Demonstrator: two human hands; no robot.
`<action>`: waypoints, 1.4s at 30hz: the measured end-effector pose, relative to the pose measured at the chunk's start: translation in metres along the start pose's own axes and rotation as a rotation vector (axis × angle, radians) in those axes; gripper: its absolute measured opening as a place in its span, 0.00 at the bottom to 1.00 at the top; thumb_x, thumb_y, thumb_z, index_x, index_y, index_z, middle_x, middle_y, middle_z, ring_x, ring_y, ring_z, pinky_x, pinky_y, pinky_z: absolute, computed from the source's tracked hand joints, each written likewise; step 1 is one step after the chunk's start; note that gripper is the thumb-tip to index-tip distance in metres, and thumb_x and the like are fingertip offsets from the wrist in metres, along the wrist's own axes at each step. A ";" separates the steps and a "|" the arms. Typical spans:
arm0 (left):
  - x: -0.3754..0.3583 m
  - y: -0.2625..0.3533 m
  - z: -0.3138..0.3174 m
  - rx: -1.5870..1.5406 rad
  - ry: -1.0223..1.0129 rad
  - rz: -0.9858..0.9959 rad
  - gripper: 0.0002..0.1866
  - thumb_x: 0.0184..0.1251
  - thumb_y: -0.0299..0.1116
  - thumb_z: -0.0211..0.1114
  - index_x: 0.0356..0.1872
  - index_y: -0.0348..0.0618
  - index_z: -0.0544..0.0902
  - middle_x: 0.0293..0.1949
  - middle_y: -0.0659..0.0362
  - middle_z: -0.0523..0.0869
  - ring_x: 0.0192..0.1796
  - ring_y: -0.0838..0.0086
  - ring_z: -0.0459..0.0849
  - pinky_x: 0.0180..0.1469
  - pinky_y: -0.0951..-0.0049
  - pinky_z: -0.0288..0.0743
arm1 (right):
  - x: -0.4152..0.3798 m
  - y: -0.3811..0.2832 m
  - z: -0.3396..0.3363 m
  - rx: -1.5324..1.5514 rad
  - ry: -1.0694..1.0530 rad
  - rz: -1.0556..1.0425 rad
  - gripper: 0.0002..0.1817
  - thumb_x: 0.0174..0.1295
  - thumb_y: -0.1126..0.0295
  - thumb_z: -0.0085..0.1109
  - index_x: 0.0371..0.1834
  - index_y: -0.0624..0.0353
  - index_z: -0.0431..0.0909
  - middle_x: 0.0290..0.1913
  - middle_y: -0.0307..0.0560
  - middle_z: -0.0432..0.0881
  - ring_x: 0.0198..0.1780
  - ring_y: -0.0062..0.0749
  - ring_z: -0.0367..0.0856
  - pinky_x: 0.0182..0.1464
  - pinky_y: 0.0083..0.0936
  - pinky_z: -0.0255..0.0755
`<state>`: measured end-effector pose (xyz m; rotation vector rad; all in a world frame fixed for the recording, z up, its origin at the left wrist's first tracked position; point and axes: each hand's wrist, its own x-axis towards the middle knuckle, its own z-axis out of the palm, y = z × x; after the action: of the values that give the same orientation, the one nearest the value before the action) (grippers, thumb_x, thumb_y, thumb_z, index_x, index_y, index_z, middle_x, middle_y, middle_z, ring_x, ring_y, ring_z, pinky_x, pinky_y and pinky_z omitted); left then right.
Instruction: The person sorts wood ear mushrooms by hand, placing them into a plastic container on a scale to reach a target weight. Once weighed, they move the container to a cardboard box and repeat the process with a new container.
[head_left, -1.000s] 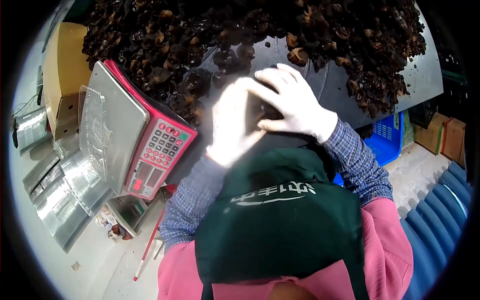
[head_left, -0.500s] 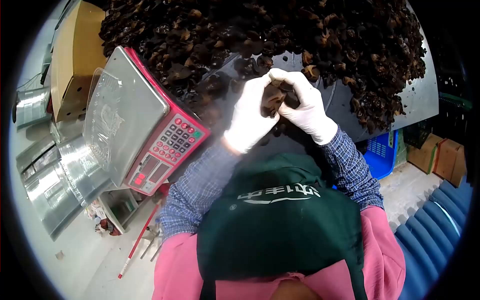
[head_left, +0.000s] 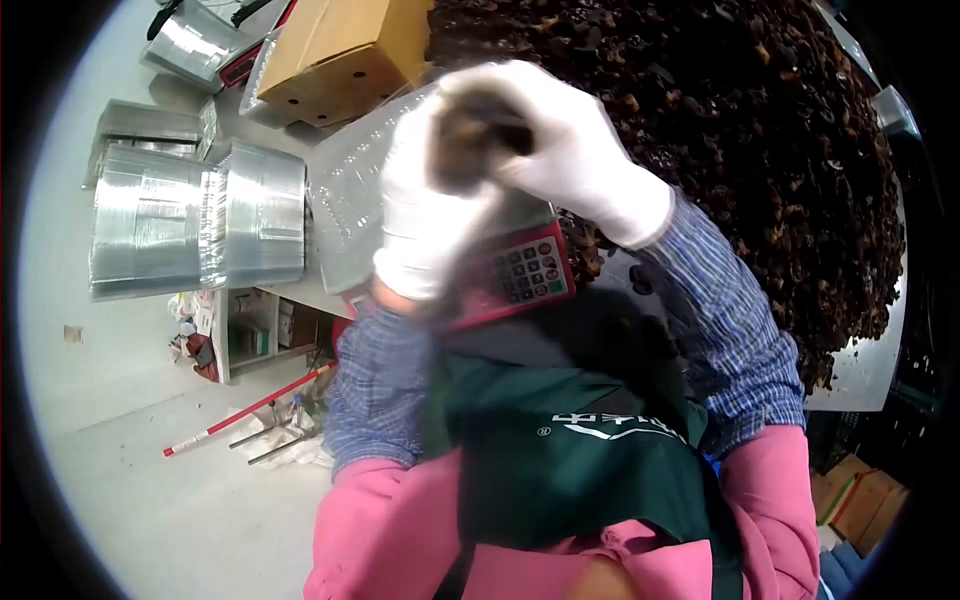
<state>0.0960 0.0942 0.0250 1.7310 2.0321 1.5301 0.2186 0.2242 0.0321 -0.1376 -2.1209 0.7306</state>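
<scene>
Between my left hand point(head_left: 415, 225) and my right hand point(head_left: 585, 150), both in white gloves, is a clump of dark wood ear mushrooms point(head_left: 468, 140). My fingers curl around it from both sides; the clump and the left hand are smeared by motion. Both hands are above a red and grey digital scale point(head_left: 530, 270), whose keypad shows below them. A clear plastic tray point(head_left: 345, 195) lies on the scale's plate, partly hidden by my left hand. To the right, a large heap of wood ear mushrooms point(head_left: 740, 150) covers the table.
A cardboard box point(head_left: 345, 55) stands behind the scale. Stacks of clear plastic containers point(head_left: 265, 215) are at the left. A shelf unit point(head_left: 250, 330) and a red pole point(head_left: 250, 410) are at floor level. Brown boxes point(head_left: 865, 500) stand at the lower right.
Both hands have moved from in front of the heap to above the scale, carrying the mushrooms. The view has turned left, so the scale now appears nearer the middle.
</scene>
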 end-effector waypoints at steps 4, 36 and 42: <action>0.011 -0.078 -0.058 -0.255 0.051 -0.149 0.40 0.56 0.21 0.77 0.73 0.39 0.71 0.60 0.56 0.84 0.60 0.69 0.85 0.66 0.67 0.79 | 0.053 0.019 0.077 0.074 -0.109 -0.030 0.25 0.56 0.65 0.71 0.59 0.47 0.80 0.50 0.47 0.84 0.53 0.46 0.86 0.55 0.37 0.82; -0.017 -0.087 -0.067 0.441 -0.266 0.060 0.38 0.61 0.32 0.77 0.74 0.45 0.75 0.72 0.48 0.78 0.73 0.55 0.76 0.77 0.59 0.67 | -0.309 -0.095 -0.148 -0.632 0.108 0.841 0.28 0.66 0.67 0.69 0.70 0.58 0.79 0.66 0.55 0.81 0.64 0.42 0.81 0.69 0.36 0.73; -0.007 -0.028 -0.091 0.427 -0.203 -0.010 0.41 0.62 0.32 0.79 0.77 0.48 0.73 0.77 0.50 0.73 0.78 0.61 0.70 0.82 0.57 0.58 | -0.321 -0.100 -0.102 -0.747 -0.121 0.844 0.58 0.52 0.31 0.70 0.84 0.50 0.61 0.83 0.69 0.53 0.83 0.67 0.51 0.81 0.62 0.42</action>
<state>0.0244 0.0359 0.0479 1.9079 2.3730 0.9118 0.5125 0.0764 -0.0926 -1.4783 -2.3301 0.3460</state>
